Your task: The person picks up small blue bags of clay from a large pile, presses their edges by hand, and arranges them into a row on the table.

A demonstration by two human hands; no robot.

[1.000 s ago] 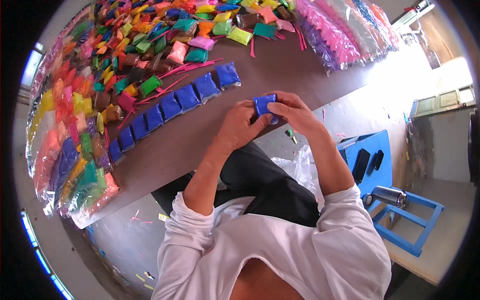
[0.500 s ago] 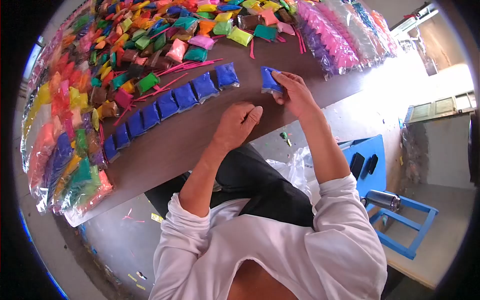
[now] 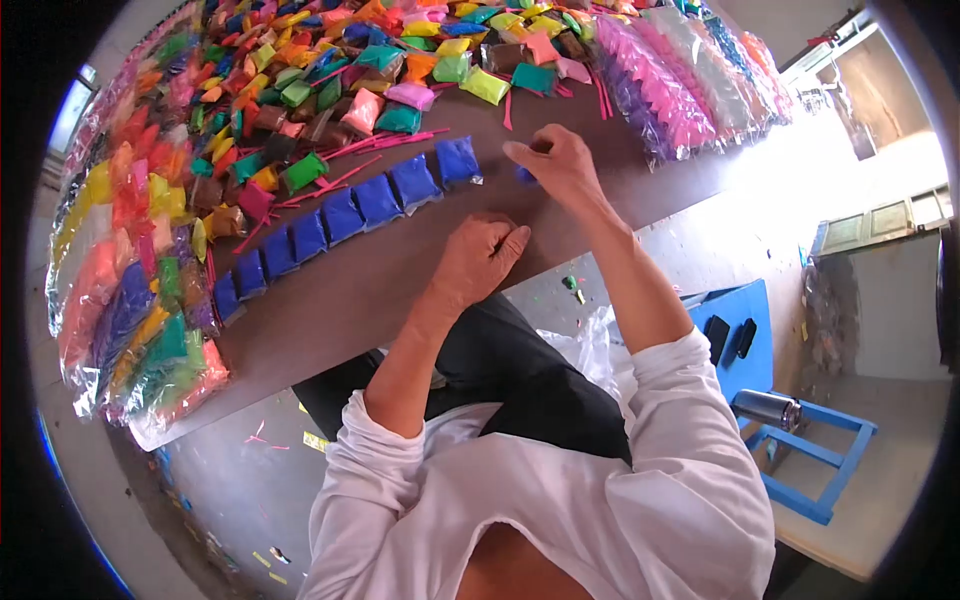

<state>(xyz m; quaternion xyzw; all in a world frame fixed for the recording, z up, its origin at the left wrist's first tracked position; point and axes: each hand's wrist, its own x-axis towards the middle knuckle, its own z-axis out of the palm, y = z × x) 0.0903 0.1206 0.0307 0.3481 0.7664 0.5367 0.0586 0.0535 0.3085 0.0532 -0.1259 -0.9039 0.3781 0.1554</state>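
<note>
Right hand (image 3: 562, 168) leftward, blue packet (image 3: 524, 176) mostly-hidden

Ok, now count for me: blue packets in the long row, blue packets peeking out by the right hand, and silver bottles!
Blue packets in the row: 8
Blue packet by the right hand, mostly hidden: 1
Silver bottle: 1
Total: 10

Looking forward and steeply down from the head, wide and round-rimmed; near enough to show both hands (image 3: 474, 262), catching the near edge of the tabletop (image 3: 380, 265) down to its left corner.
</note>
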